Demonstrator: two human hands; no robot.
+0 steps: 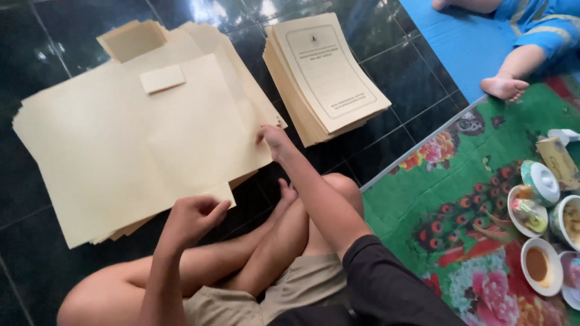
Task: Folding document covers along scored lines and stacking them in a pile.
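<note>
While the big cream sheet [121, 145] of matte, stiff paper lies unfolded atop its pile on the glossy black tiled floor [36, 36], the left hand [193, 218] pinches its near edge and the right hand [275, 140] presses fingertips on its right edge. Just beyond sits a squared stack of printed covers [326, 75]; a flowered green mat [459, 199] with small bowls [538, 265] lies right.

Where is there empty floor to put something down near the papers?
Bare dark floor shows left of the knee, below the big sheets, and beyond the printed stack toward the blue mat. It is crowded by the bowls on the flowery mat.
</note>
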